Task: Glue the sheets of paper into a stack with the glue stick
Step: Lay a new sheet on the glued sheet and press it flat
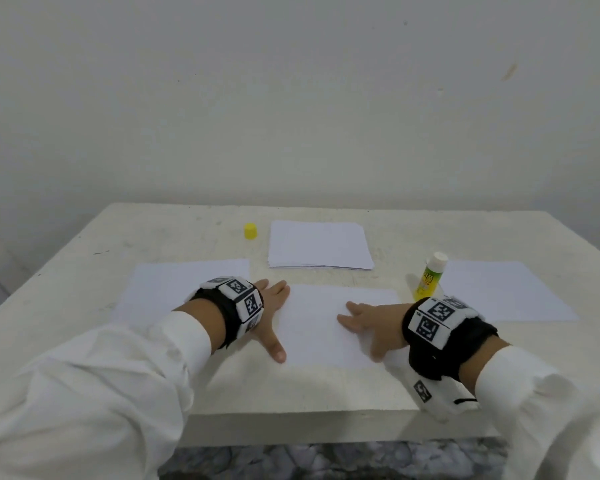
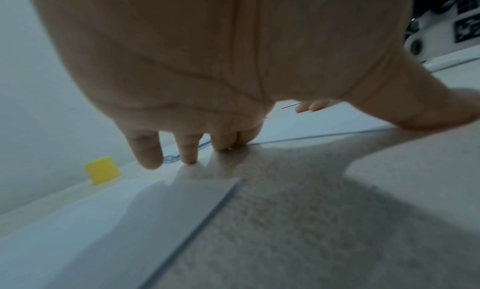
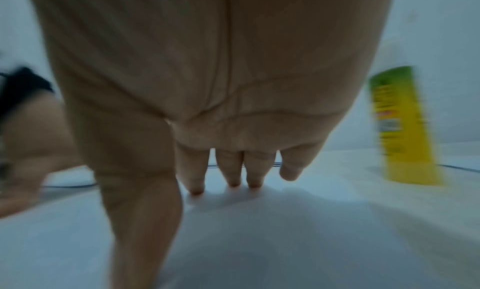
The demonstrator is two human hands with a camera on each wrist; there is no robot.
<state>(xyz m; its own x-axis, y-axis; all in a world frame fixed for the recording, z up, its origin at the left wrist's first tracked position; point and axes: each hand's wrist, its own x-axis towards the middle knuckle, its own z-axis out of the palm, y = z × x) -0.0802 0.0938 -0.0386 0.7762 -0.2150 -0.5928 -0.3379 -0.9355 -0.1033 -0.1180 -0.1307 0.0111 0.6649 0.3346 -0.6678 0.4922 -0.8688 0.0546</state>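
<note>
Both hands lie flat with fingers straight, gripping nothing. Left hand (image 1: 269, 306) presses fingertips on the worktop (image 1: 84, 244) at the left edge of the centre sheet (image 1: 323, 327), thumb pointing toward 5 o'clock; right hand (image 1: 371, 322) rests palm-down on the same sheet, fingers directed toward 9 o'clock. In the left wrist view the left fingertips (image 2: 191, 158) touch down right at the sheet's edge. The centre sheet lies directly in front of the person; whether it is one leaf or several already bonded cannot be told.

Outward: a single sheet (image 1: 174, 289) lies at 9 o'clock, partly under the left wrist, and another single sheet (image 1: 506, 292) at 3 o'clock. The glue stick (image 1: 428, 277) stands upright and uncapped at 2 o'clock, just beyond the right wrist; its yellow cap (image 1: 250, 231) stands well apart at 11 o'clock. A loose pile of paper (image 1: 321, 245) sits at 12 o'clock.

Handling, by judgement: the paper is light, thin and limp, slides easily on the worktop, and creases if pinched mid-sheet. It is best lifted by a corner or edge and laid down under flat palms. The glue stick is rigid, light and easily toppled; it should be gripped round the barrel.
</note>
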